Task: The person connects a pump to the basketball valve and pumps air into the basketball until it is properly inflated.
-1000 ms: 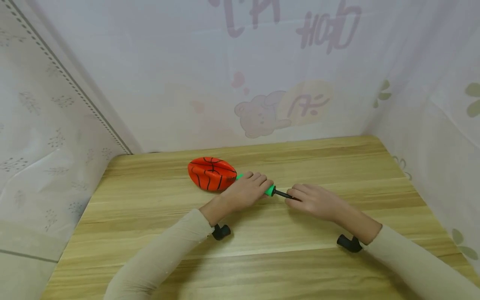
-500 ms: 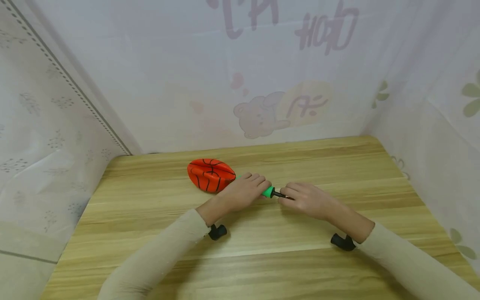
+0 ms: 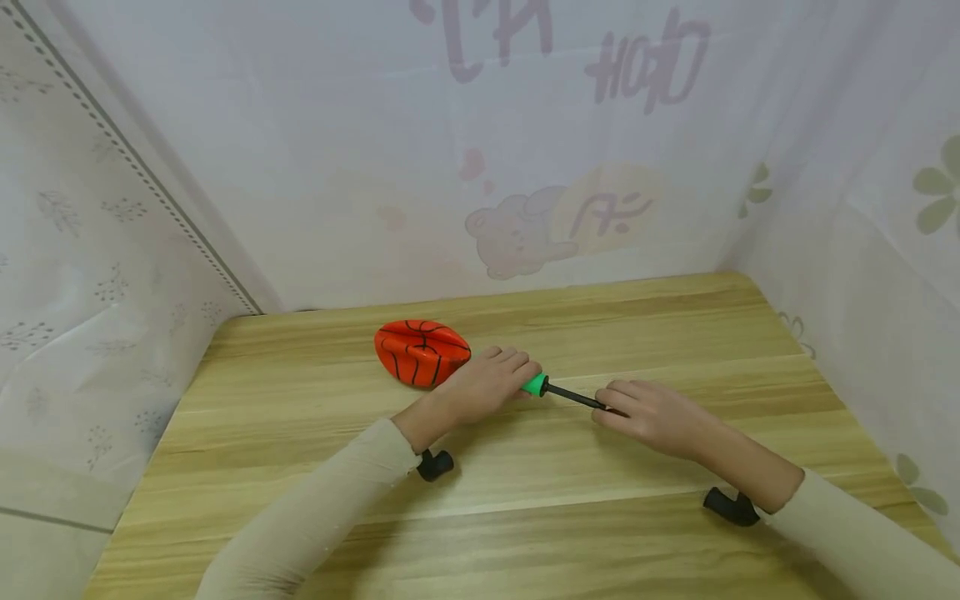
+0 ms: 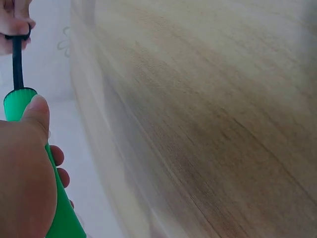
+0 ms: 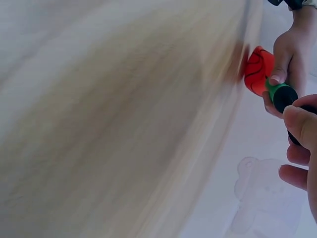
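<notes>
A red toy basketball (image 3: 422,354) with black lines, caved in and partly deflated, lies on the wooden table. Beside it my left hand (image 3: 486,385) grips the green barrel of a hand pump (image 4: 64,213), its thumb along the barrel in the left wrist view. The pump's black rod (image 3: 573,396) sticks well out of the barrel toward the right. At the rod's far end my right hand (image 3: 652,417) holds the black handle with curled fingers. The pump's tip by the ball is hidden behind my left hand.
The wooden table (image 3: 360,533) reaches back to a pale printed curtain (image 3: 337,167) with a bear drawing. Curtains also hang at the left and right. Black wrist-camera mounts (image 3: 435,465) sit under both wrists.
My right hand first pushes the handle left toward the barrel, then draws it back right, so more rod shows now. My left hand and the ball stay nearly in place.
</notes>
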A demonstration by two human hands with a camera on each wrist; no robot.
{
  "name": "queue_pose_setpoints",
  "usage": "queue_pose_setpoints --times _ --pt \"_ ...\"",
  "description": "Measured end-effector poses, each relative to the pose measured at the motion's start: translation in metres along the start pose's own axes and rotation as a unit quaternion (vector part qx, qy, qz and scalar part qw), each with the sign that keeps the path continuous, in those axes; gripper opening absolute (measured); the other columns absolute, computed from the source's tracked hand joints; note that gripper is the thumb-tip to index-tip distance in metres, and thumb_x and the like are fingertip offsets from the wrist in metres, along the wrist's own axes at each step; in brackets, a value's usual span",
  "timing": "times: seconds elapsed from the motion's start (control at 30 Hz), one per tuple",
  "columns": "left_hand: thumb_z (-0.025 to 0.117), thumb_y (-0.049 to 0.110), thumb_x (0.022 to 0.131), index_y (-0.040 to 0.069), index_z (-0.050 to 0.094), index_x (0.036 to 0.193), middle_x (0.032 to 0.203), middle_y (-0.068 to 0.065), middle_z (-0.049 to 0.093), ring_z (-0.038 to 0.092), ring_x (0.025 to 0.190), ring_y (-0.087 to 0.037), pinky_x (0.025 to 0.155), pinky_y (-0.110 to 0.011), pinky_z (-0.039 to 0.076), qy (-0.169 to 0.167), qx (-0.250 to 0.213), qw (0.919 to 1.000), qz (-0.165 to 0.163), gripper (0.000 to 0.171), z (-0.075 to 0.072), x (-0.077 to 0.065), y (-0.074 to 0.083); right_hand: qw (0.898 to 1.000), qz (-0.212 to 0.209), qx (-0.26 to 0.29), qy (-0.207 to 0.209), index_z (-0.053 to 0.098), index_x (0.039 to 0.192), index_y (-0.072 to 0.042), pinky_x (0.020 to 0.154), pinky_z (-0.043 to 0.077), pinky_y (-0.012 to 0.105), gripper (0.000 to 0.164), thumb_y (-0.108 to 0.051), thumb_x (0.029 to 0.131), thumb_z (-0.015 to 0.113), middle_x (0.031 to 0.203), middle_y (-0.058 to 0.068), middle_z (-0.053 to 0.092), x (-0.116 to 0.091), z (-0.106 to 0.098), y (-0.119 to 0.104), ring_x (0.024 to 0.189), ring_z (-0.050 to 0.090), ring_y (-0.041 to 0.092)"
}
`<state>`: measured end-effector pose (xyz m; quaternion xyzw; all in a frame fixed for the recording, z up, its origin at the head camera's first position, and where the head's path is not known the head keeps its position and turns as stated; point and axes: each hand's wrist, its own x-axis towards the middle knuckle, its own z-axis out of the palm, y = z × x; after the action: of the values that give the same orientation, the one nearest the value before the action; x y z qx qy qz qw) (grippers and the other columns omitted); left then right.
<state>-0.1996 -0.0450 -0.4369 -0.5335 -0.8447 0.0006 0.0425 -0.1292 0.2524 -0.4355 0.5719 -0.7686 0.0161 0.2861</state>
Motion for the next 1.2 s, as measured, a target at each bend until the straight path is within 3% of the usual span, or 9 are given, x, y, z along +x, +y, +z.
queue_pose_setpoints --times 0.13,0.37,0.57,1.2 --pt "0.045 0.032 0.109 0.014 0.051 0.134 0.124 0.001 0.057 0.052 0.112 -0.015 0.099 -0.032 0.043 -0.001 0.002 1.0000 0.001 0.032 0.001 -0.001 0.000 1.000 0.004 -0.013 -0.002 0.068 0.105 -0.007 0.072 0.058 0.032 0.044 -0.007 0.113 0.025 0.102 0.010 0.068 -0.013 -0.006 -0.004 0.089 0.066 0.022" --pt "0.047 0.032 0.108 0.013 0.052 0.133 0.120 0.002 0.057 0.053 0.109 -0.015 0.098 -0.032 0.044 0.001 0.009 0.9999 0.006 0.031 -0.002 -0.003 -0.001 0.999 -0.009 -0.024 0.028 0.071 0.103 -0.006 0.069 0.058 0.034 0.042 -0.004 0.112 0.030 0.101 0.012 0.070 -0.024 -0.014 -0.006 0.087 0.067 0.023" --pt "0.046 0.032 0.109 0.013 0.051 0.134 0.121 0.001 0.057 0.052 0.109 -0.015 0.099 -0.032 0.043 -0.002 0.005 1.0000 0.006 0.031 -0.001 -0.003 -0.001 1.000 -0.007 -0.025 -0.002 0.072 0.105 -0.006 0.073 0.058 0.033 0.045 -0.005 0.112 0.028 0.103 0.012 0.070 -0.029 -0.019 -0.006 0.090 0.068 0.023" --pt "0.047 0.035 0.109 0.014 0.053 0.132 0.122 0.001 0.058 0.053 0.113 -0.016 0.100 -0.033 0.043 0.003 0.033 0.9994 -0.012 0.032 0.000 0.000 0.005 0.999 -0.042 -0.023 -0.008 0.065 0.105 -0.004 0.070 0.055 0.028 0.037 -0.003 0.111 0.029 0.099 0.008 0.064 0.012 0.006 0.005 0.086 0.060 0.019"
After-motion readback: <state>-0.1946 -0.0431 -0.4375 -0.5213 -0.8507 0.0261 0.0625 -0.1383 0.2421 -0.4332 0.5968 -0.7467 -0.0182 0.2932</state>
